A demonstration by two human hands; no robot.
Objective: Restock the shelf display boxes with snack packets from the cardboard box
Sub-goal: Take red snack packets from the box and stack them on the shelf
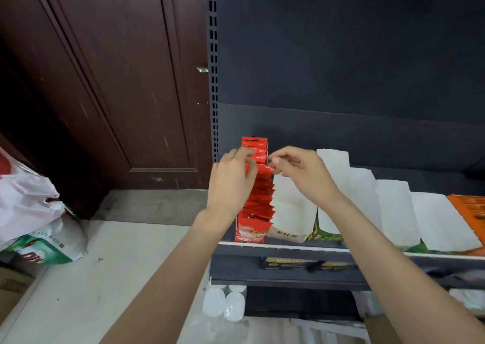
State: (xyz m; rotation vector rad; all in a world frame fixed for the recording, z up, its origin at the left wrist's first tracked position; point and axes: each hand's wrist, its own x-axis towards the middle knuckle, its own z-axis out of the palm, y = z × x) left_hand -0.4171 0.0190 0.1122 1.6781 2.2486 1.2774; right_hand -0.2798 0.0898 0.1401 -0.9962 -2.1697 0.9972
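Red packets [258, 186], filed upright in the leftmost box [250, 234] on the shelf [288, 248]: left hand [231, 183] and right hand [301, 173] each pinching one mid-row; advise squaring tops level, pressing rearward, avoiding creases.

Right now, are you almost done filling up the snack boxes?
Not yet. The red box at the shelf's left end looks packed with red packets front to back. The left hand and right hand are both pinching packets there, tidying the row. The white boxes beside it show only pale, empty-looking insides, so those probably remain. The cardboard box isn't clearly in view.
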